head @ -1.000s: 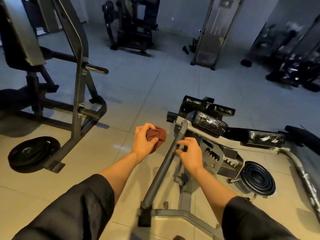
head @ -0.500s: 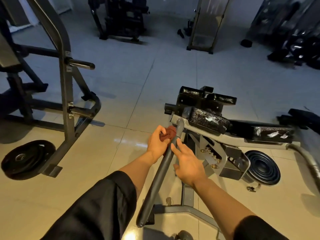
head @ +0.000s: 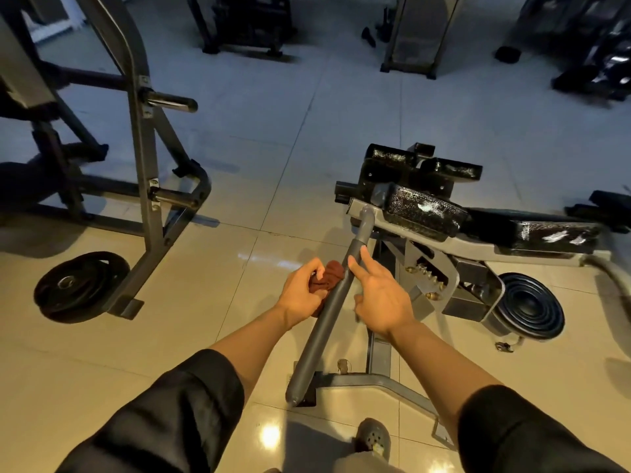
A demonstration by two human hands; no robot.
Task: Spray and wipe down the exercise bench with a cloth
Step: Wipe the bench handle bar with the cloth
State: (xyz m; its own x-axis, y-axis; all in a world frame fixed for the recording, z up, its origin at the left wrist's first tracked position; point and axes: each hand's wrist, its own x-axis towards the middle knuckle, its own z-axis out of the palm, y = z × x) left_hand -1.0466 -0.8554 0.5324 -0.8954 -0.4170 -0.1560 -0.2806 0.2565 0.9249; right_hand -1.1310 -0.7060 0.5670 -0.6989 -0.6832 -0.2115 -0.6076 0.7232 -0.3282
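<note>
The left hand [head: 302, 295] grips the brown cloth [head: 327, 281] against the bench's grey bar [head: 327, 312], the right hand [head: 382, 298] is spread w/ fingertips on it, so wiping is approx. mid-way: wet black pads [head: 423, 213] seem not yet wiped.

Dim, warm light; glare spots on floor [head: 271, 435] at 6 o'clock; machines [head: 587, 46] at 1 o'clock blurred; wide-angle edge bending.

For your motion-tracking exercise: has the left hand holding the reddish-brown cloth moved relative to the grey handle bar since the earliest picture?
Yes. The left hand with the reddish-brown cloth has moved rightward onto the grey handle bar; earlier it was clear of it to the left.
</note>
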